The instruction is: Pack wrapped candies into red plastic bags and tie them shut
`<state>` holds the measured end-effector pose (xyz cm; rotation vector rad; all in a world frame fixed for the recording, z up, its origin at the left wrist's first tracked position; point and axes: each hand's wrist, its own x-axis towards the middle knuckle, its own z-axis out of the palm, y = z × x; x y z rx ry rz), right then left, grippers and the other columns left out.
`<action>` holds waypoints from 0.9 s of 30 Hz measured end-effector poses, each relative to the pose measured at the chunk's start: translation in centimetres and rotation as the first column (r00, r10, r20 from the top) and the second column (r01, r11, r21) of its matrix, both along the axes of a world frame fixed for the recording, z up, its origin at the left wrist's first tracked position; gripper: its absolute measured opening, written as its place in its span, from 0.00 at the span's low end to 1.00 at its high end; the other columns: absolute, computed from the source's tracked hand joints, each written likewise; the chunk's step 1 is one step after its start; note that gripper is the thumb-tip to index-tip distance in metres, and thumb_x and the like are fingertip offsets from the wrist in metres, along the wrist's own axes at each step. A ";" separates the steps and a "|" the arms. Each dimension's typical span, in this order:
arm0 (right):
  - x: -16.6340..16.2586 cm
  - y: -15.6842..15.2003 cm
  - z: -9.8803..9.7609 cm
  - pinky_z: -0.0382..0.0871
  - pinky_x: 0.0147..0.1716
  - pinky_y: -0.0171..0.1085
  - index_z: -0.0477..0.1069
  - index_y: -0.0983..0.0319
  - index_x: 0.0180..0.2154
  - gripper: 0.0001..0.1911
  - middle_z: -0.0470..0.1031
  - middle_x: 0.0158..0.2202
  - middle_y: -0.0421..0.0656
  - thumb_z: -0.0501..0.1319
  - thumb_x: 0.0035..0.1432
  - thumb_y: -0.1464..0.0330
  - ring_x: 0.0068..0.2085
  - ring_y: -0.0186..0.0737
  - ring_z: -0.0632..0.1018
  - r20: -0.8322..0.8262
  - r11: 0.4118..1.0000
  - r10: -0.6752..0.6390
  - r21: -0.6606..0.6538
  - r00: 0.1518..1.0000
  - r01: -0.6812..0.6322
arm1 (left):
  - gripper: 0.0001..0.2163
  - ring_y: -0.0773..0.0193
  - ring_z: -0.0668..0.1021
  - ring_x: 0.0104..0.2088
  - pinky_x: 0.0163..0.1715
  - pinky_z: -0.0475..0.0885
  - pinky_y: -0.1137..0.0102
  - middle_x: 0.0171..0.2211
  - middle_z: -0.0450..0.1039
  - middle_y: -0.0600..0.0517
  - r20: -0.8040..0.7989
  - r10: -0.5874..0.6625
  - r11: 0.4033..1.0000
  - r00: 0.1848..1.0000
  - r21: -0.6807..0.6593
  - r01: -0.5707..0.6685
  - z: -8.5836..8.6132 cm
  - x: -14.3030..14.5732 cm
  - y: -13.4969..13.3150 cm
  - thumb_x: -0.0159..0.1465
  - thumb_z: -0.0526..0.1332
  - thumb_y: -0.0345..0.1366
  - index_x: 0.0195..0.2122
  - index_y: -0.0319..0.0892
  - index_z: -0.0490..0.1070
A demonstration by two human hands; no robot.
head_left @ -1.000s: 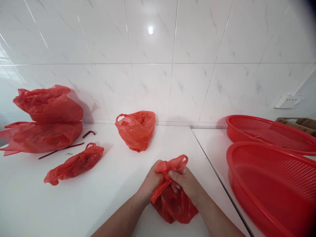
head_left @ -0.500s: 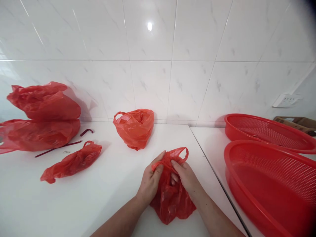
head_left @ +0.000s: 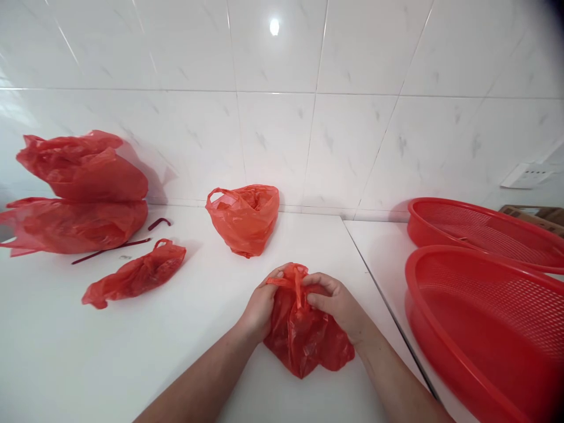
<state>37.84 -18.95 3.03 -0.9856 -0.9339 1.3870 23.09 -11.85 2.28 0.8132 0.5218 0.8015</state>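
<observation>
Between my two hands is a red plastic bag, its body resting on the white table with its handles bunched at the top. My left hand grips the left side of the bag's neck, the fingers partly hidden behind the plastic. From the right, my right hand pinches the gathered handle part with thumb and forefinger. One handle strip hangs down the front between the hands. Behind it stands another red plastic bag with one loop handle up. What the held bag contains cannot be made out.
A flattened red bag lies at the left, near two thin dark red strips. Two full-looking red bags are stacked by the tiled wall. Red plastic baskets stand at the right, with a cardboard box behind.
The upright loop handle has been folded down across the front of the bag. My right hand has shifted its pinch there. The view has tilted slightly down.
</observation>
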 end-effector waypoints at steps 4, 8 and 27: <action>0.0 0.1 0.3 0.69 0.34 0.39 0.65 0.52 0.49 0.24 0.72 0.39 0.39 0.65 0.48 0.67 0.34 0.38 0.74 0.207 0.995 -0.100 0.030 0.973 0.096 | 0.18 0.56 0.77 0.39 0.40 0.70 0.67 0.41 0.75 0.46 0.017 -0.025 1.000 1.000 -0.006 0.025 0.5 -0.2 0.0 0.56 0.59 0.29 0.49 0.41 0.70; 0.1 0.7 -1.1 0.64 0.24 0.35 0.68 0.54 0.45 0.17 0.70 0.28 0.37 0.61 0.50 0.66 0.26 0.35 0.70 0.456 0.938 -0.336 0.081 0.824 0.338 | 0.18 0.57 0.77 0.37 0.34 0.70 0.70 0.40 0.75 0.47 -0.025 -0.054 0.997 0.998 0.049 0.056 0.8 -0.2 -0.4 0.57 0.58 0.29 0.49 0.42 0.69; 1.8 1.1 -0.9 0.67 0.34 0.38 0.72 0.61 0.34 0.11 0.75 0.34 0.41 0.64 0.47 0.62 0.32 0.37 0.74 -0.205 0.954 -0.298 -0.042 0.932 0.296 | 0.13 0.61 0.73 0.45 0.47 0.66 0.67 0.46 0.71 0.52 -0.343 0.305 0.793 0.888 0.608 -0.038 -0.5 -0.1 -0.5 0.64 0.51 0.35 0.47 0.47 0.69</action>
